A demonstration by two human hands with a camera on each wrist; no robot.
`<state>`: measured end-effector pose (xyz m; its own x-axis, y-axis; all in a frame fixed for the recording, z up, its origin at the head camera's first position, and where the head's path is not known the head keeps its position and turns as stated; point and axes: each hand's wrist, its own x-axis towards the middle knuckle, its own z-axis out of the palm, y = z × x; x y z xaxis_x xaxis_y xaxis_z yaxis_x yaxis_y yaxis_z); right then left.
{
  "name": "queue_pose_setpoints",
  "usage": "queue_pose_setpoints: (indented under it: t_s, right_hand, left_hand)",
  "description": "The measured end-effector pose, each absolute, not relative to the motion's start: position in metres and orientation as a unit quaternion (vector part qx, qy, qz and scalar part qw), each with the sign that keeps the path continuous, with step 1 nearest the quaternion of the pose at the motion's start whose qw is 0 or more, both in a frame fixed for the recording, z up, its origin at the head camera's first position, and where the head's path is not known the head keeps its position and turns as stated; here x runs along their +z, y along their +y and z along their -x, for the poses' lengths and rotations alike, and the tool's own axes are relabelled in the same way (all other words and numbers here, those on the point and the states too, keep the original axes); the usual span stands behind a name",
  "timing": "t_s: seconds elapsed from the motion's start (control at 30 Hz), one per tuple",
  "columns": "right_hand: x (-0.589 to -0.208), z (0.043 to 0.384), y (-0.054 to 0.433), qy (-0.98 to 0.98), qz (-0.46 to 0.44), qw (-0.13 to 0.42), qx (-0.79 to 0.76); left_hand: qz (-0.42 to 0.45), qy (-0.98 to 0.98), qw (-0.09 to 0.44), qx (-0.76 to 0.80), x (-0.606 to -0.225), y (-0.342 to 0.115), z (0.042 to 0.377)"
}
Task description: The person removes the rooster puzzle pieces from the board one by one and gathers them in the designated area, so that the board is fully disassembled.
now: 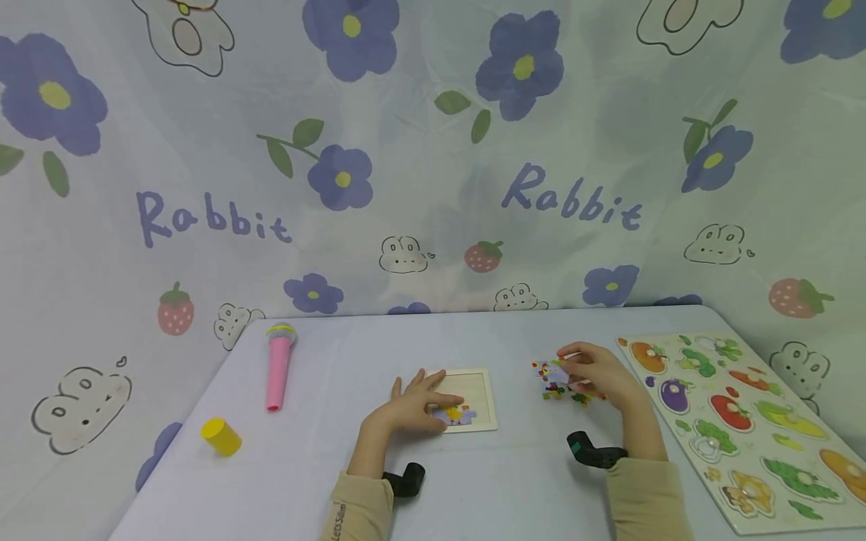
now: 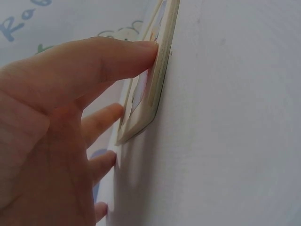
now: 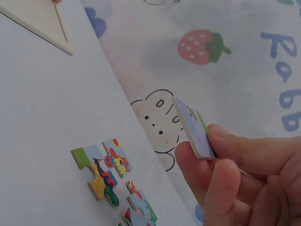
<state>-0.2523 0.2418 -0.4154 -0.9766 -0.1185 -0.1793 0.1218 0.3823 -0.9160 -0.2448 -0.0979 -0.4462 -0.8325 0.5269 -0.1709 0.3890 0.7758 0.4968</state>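
Observation:
My left hand (image 1: 414, 406) lies over the left side of a shallow wooden puzzle tray (image 1: 489, 398), fingers spread. In the left wrist view its thumb (image 2: 127, 59) presses on the near edge of the tray (image 2: 153, 99). Some joined pieces (image 1: 455, 415) with yellow and lilac print lie in the tray's lower part. My right hand (image 1: 602, 373) pinches one jigsaw piece (image 3: 194, 129) between thumb and fingers, raised off the table in the right wrist view. Below it several loose jigsaw pieces (image 3: 96, 172) with bright print lie on the table.
A large vegetable peg board (image 1: 737, 421) covers the right side of the table. At the left lie a pink toy microphone (image 1: 278, 372) and a yellow cylinder (image 1: 222, 437). A printed curtain (image 1: 419, 188) hangs behind the table's back edge.

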Motion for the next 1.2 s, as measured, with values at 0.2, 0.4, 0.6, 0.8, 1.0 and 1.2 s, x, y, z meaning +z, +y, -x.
queue_pose_setpoints:
  t_s: [0.2, 0.4, 0.6, 0.8, 1.0, 1.2]
  right_hand:
    - [-0.414, 0.248, 0.253, 0.814, -0.007, 0.107, -0.571]
    - [-0.412, 0.243, 0.264, 0.816, -0.022, 0.114, -0.567]
    - [-0.414, 0.239, 0.277, 0.822, -0.022, 0.116, -0.557]
    - [-0.415, 0.233, 0.288, 0.834, -0.046, 0.125, -0.535]
    - [-0.414, 0.228, 0.298, 0.851, -0.094, 0.141, -0.497]
    - [-0.416, 0.227, 0.305, 0.853, -0.114, 0.158, -0.484]
  left_hand:
    - [-0.245, 0.930, 0.152, 0.230, -0.446, -0.098, 0.245]
    - [-0.245, 0.930, 0.152, 0.230, -0.445, -0.098, 0.245]
    - [-0.247, 0.930, 0.150, 0.228, -0.445, -0.098, 0.244]
    - [-0.248, 0.929, 0.152, 0.230, -0.443, -0.098, 0.243]
    - [-0.247, 0.928, 0.154, 0.232, -0.441, -0.097, 0.241]
    - [-0.249, 0.928, 0.153, 0.232, -0.441, -0.098, 0.242]
